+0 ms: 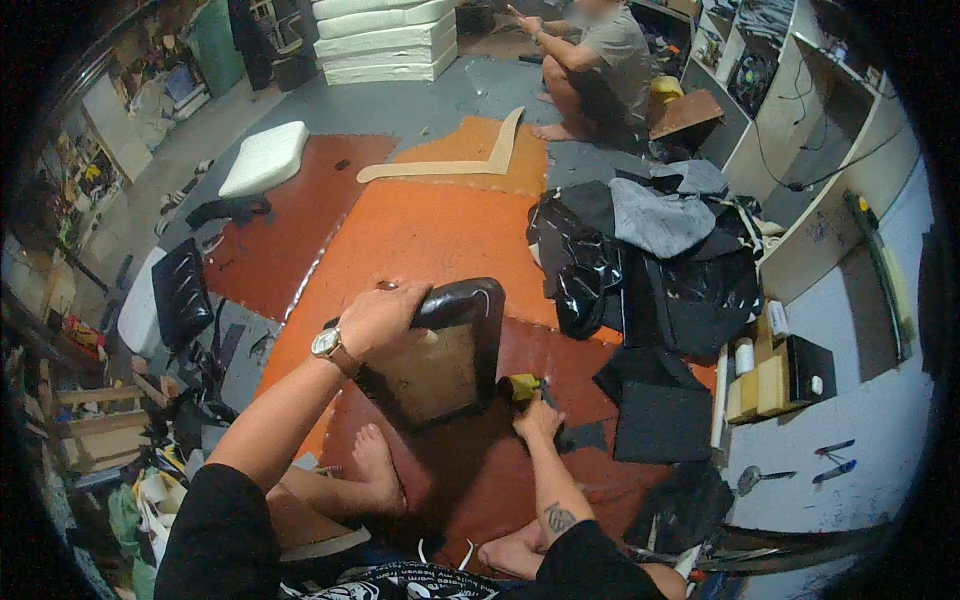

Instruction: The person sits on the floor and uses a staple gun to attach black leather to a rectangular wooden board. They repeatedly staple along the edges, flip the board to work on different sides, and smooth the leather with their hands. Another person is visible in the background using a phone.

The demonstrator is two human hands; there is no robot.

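My left hand [378, 322] grips the top edge of an upholstered seat panel [425, 372], which stands tilted above the floor in front of me. Shiny black covering wraps around its rim, and a bare brown board shows on the side facing me. Just right of the panel, my right hand [540, 420] is closed around a small yellow-and-black tool [522, 386]. Its shape resembles a staple gun, but its kind is not clear. The fingers partly hide it, and whether it touches the panel cannot be told.
Orange and brown sheets [440, 225] cover the floor. Black and grey material [650, 260] is heaped at right beside shelving [835, 110]. At left lie a white foam pad [265, 160] and a black cushion [182, 292]. Another person [600, 70] squats at the back near stacked white foam [385, 40].
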